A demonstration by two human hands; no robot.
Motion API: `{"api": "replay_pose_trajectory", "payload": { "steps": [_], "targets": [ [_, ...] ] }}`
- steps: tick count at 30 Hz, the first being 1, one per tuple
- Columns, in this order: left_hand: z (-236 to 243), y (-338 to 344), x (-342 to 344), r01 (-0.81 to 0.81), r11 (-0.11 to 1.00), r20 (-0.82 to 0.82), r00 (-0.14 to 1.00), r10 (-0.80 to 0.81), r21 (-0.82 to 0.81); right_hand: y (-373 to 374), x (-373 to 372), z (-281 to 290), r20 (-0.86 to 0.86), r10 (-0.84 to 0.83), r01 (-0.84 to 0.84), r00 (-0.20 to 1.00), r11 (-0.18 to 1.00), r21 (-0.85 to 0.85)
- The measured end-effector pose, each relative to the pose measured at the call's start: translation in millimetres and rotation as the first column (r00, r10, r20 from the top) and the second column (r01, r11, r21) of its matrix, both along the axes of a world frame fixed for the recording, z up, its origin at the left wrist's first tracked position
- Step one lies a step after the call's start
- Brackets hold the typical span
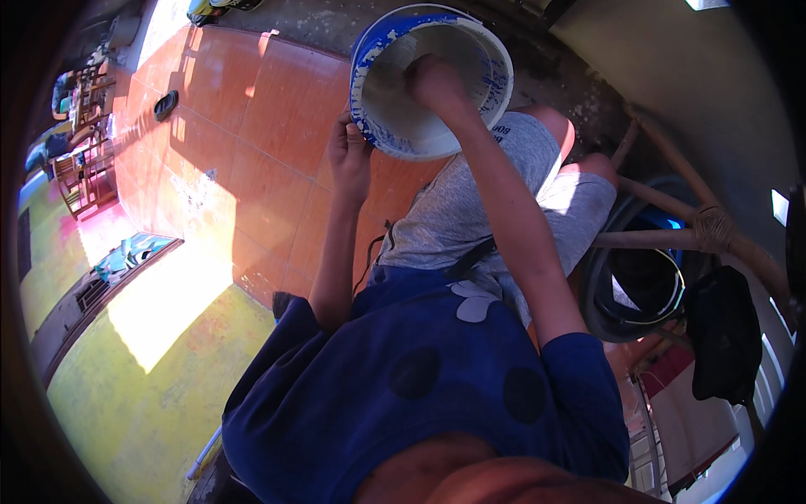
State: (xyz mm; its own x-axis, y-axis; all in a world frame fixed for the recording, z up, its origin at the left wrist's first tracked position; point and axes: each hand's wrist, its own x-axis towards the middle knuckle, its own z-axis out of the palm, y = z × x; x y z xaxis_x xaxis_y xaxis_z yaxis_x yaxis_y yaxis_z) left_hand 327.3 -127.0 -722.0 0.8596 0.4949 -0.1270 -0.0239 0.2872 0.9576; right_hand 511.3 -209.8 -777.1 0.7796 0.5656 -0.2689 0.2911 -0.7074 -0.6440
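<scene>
A round bucket (393,144) with a white rim and blue, paint-flecked sides is tilted so that its mouth faces me, just beyond my knees. My left hand (351,141) grips its near left side, thumb and fingers closed on the edge. Reaching over from the right, my right arm goes into the bucket's mouth. Down inside, my right hand (435,82) looks curled near the pale grey inner wall; its fingertips are in shadow, and what they hold, if anything, is hidden.
Orange floor tiles (277,109) stretch to the left, with a dark sandal (166,105) on them. Wooden chairs (80,181) stand farther left. At the right are a bamboo frame (672,239), a dark round tub (600,302) and a hanging black cloth bag (724,336).
</scene>
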Motion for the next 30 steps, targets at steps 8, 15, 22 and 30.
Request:
{"api": "replay_pose_trajectory", "payload": {
  "steps": [8,15,22,30],
  "targets": [
    [1,4,14,-0.018,0.999,-0.036,0.999,0.017,-0.039,-48,-21,49,-0.136,-0.198,0.229,0.971,0.935,0.272],
    [2,0,36,-0.061,0.993,0.028,0.998,0.064,-0.106,-134,-19,142,-0.449,-0.337,0.525,0.827,0.747,0.408],
    [11,-5,74,-0.050,0.992,0.087,0.994,0.060,-0.112,-180,-2,207,-0.534,-0.298,0.601,0.791,0.539,0.590],
    [42,-32,82,0.049,0.993,0.198,0.980,-0.028,-0.104,-119,19,158,0.006,-0.147,0.138,0.989,0.944,0.300]
  ]
}}
